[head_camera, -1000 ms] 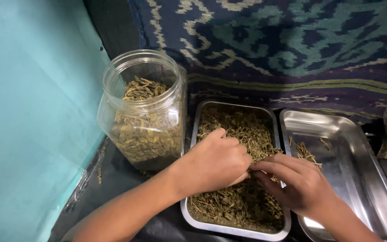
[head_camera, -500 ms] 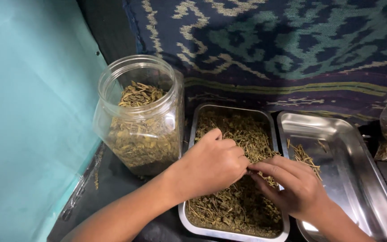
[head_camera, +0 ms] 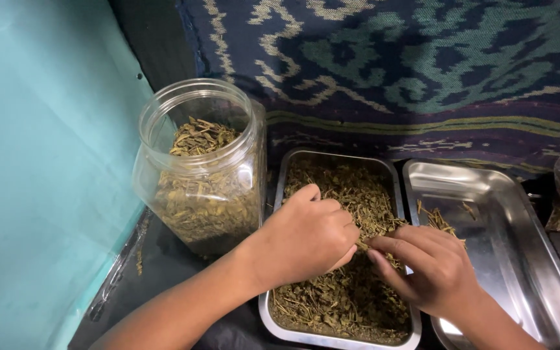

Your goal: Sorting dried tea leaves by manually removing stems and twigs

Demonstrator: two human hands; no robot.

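Left hand (head_camera: 306, 236) curled, fingertips pressed into dried leaves (head_camera: 345, 291) filling steel tray (head_camera: 273, 311) on desk. Right hand (head_camera: 432, 269) pinched on twig at pile edge. Picked stems (head_camera: 437, 220) kept apart in second tray (head_camera: 520, 214). Open jar (head_camera: 196, 168) beside.

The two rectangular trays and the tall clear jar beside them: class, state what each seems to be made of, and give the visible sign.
Two rectangular trays: likely stainless steel, polished; silvery walls with mirror-like glare. Tall clear jar, holding dried leaves: probably plastic, glossy and see-through; thin wall with a threaded neck, though glass cannot be ruled out.
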